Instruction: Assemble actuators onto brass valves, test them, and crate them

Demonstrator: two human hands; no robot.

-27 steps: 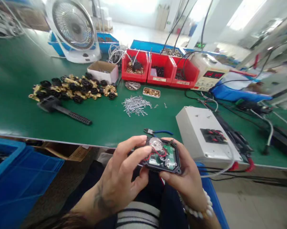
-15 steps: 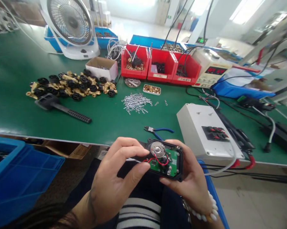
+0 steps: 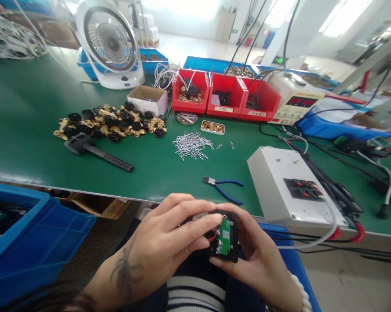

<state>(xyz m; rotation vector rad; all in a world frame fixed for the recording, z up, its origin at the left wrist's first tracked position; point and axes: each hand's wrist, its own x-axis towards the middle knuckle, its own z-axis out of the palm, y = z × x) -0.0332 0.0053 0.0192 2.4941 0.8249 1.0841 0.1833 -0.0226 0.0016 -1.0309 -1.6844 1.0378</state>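
Observation:
My right hand is closed round the right side of a black housing, thumb below and fingers behind the top edge. Inside the housing sits a green circuit board with red wires. My left hand reaches over the housing's left part, its fingers pressed together on top and the thumb low. Those fingers hide most of the round metal part at the board's left. Blue-handled pliers lie on the green table just beyond my hands.
Behind the pliers lie a heap of metal clips and a tray of brass pieces. Brass fittings and a black tool are on the left. A grey box stands right, red bins at the back.
My left hand has moved right and closed over the housing, covering the round metal part that showed before. The view has shifted, so the table's things appear slightly lower and further right.

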